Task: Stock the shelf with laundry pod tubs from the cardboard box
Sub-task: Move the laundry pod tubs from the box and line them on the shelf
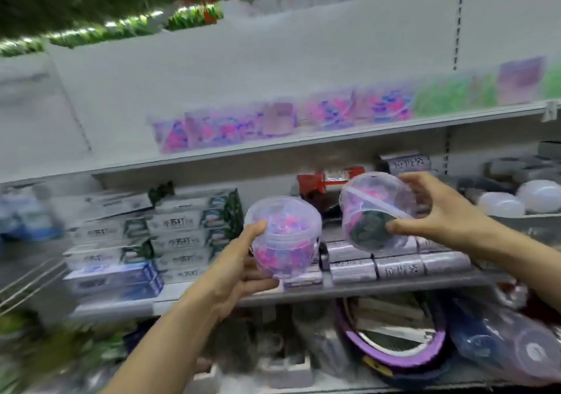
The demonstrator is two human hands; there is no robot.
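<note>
Two pod tubs up, one per hand
Left hand [230,275] grips an upright tub [283,238]; right hand [440,211] grips a tilted tub [376,208]. Boxes [170,235] and silver rolls [397,267] crowd the shelf [394,287] just behind.

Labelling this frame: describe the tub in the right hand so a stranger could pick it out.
Start at the upper shelf with its row of pink-and-blue pod tubs, then drop to the two hands in front. The right hand grips the right tub. Unlike the upright left tub, it is tilted and shows a dark round label.
</note>
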